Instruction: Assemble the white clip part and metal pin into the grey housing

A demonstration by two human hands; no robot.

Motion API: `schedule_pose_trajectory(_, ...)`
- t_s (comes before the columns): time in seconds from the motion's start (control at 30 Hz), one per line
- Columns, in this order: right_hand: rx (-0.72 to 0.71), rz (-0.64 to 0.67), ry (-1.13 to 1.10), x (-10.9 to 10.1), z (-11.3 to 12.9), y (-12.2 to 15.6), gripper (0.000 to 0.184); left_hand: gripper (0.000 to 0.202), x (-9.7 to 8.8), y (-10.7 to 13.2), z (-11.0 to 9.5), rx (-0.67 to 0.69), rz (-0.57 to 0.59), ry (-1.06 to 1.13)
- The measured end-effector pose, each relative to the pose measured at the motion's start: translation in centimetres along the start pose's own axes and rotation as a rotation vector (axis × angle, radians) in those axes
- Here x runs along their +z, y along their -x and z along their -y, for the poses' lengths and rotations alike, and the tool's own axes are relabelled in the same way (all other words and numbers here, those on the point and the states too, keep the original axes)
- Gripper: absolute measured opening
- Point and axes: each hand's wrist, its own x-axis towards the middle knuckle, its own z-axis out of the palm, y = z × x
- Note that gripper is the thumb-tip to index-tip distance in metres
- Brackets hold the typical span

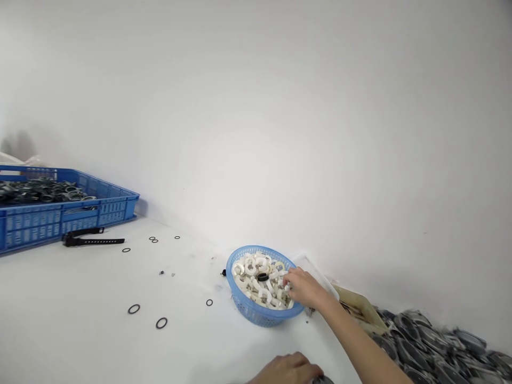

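My right hand [306, 288] reaches over the rim of a round blue plastic basket [260, 314], its fingers bent and closed on a white plastic piece among the others. Many white C-shaped plastic pieces [264, 294] fill this basket, with one black piece [263, 277] lying on top. At the bottom edge my left hand [290, 369] is closed over a dark grey part [322, 380]. Most of that part is hidden by the hand and cut off by the frame.
Dark grey oval parts [432, 346] are heaped at the lower right, beside a cream tray [370, 309]. A blue crate [116, 209] with dark parts stands at the left, a black strap [96, 241] before it. Several black rings [161, 323] lie on the white table [80, 330]. A wall rises behind.
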Motion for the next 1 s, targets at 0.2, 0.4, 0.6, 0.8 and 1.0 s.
schedule_pose_trajectory(0.2, -0.010, -0.094, -0.160, -2.3, -0.1, 1.6, 0.016, 0.082, -2.2, 2.3, -3.6, 0.020, -0.036, 0.089)
schedule_pose_trajectory(0.4, 0.033, -0.096, -0.349, -4.9, -0.1, 9.0, 0.013, 0.081, -4.8, 4.3, -7.4, -0.013, -0.088, 0.155)
schedule_pose_trajectory(0.6, 0.175, 0.093, -0.531, -4.3, 1.5, 16.5, 0.043, 0.088, -4.8, 4.7, -9.2, -0.116, -0.082, 0.126)
schedule_pose_trajectory(0.8, 0.263, 0.040, -0.604, -2.2, 2.3, 19.5, 0.034, 0.091, -3.2, 4.0, -10.3, -0.215, -0.249, -0.011)
schedule_pose_trajectory(1.0, 0.244, 0.002, -0.628, -1.5, 2.6, 19.5, 0.033, 0.056, -4.1, 4.4, -10.3, -0.145, -0.236, 0.045)
